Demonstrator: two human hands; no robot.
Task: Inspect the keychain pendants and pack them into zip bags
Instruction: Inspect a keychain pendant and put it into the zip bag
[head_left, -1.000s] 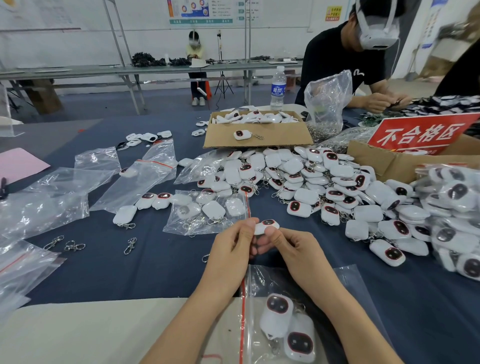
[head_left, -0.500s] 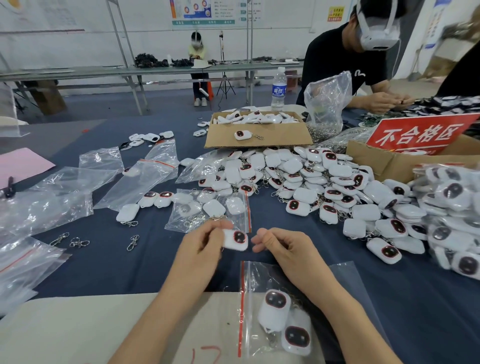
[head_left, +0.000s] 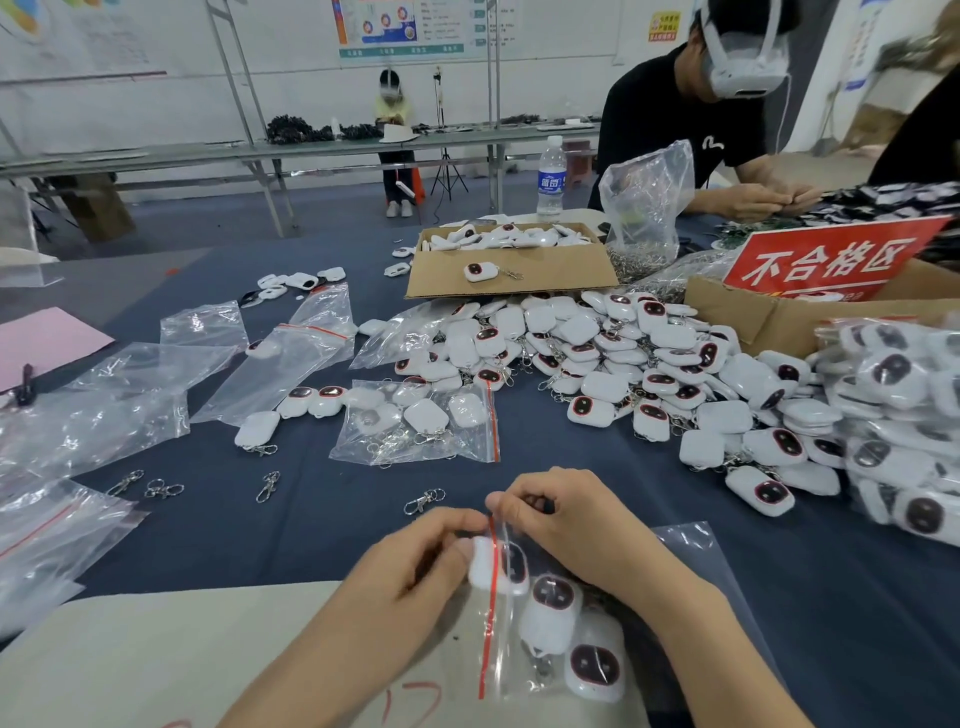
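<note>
Zip bag lay closest, two pendants already inside. Left hand had its fingers curled round a third pendant, halfway through the red-striped mouth. Right hand pinched the bag's lip just above it. Loose pile sat farther back.

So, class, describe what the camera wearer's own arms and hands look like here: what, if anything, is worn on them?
The left hand and right hand are bare: no gloves, rings, watch or bracelets show. The left forearm and right forearm are also uncovered, with no sleeve in view. No cables or markings are visible. Blur hides fine detail on the left hand.
</note>
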